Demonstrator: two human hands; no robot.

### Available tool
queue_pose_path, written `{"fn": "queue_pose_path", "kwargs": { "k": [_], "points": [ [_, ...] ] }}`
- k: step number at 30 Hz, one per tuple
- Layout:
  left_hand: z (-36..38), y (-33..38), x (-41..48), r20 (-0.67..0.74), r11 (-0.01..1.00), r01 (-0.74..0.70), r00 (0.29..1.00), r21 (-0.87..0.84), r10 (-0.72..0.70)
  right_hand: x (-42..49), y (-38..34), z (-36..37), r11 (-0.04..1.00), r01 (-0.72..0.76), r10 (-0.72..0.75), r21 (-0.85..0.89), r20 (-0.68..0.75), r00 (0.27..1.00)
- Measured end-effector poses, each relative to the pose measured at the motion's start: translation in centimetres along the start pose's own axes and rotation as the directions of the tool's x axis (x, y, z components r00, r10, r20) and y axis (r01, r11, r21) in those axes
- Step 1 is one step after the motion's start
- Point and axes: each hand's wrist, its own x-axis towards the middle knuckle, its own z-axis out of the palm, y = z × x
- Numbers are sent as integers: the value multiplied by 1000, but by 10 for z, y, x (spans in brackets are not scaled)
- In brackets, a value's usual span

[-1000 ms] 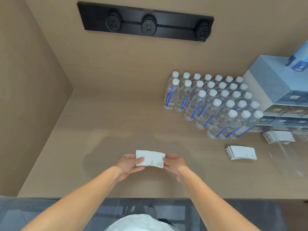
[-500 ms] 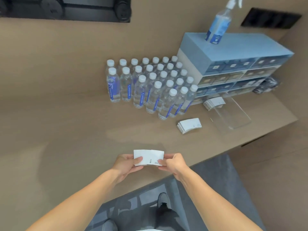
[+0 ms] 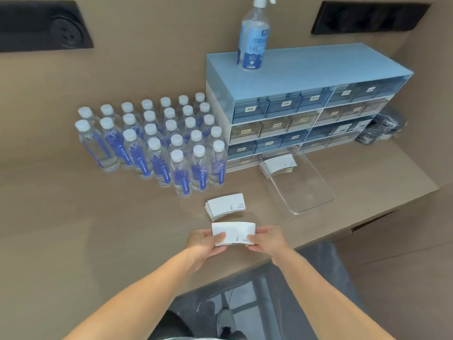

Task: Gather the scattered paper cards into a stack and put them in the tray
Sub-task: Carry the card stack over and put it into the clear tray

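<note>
- The left hand point(image 3: 203, 244) and right hand point(image 3: 266, 241) hold a small stack of white cards point(image 3: 234, 233) between them at lower centre of the frame — each hand pinches one short end, thumb on top, fingers curled underneath.
- The held cards sit above the near edge of the tan counter point(image 3: 61, 229).
- Just above them in the frame, a second, slightly fanned pile of cards point(image 3: 225, 206) lies flat on the counter, apart from the hands.
- To the right of centre is a clear tray point(image 3: 306, 192); a third bunch of cards point(image 3: 278, 165) lies in its far end.
- Behind the tray stands a blue drawer unit point(image 3: 306, 99) with a spray bottle point(image 3: 253, 35) on top.
- Left of the drawers — rows of water bottles point(image 3: 157, 141).
</note>
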Motion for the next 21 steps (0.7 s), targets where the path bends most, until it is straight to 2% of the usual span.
{"fn": "queue_pose_path", "kwargs": {
  "k": [2, 5, 11, 18, 21],
  "points": [
    [1, 6, 8, -46, 1000, -2, 999, -7, 2, 10, -10, 1, 999, 11, -10, -48, 16, 1000],
    [-3, 21, 22, -41, 999, -39, 998, -11, 38, 25, -33, 8, 997, 41, -38, -59, 54, 998],
    [4, 62, 54, -201, 998, -53, 978, 28, 58, 56, -84, 17, 999, 18, -15, -46, 60, 998],
    [15, 72, 63, -366, 987, 82, 930, 135, -27, 86, -99, 18, 989, -58, 78, -139, 140, 987],
    [15, 67, 65, -439, 990, 129, 894, 65, -87, 99, -96, 14, 973, -39, 83, -227, 191, 978]
  ]
}}
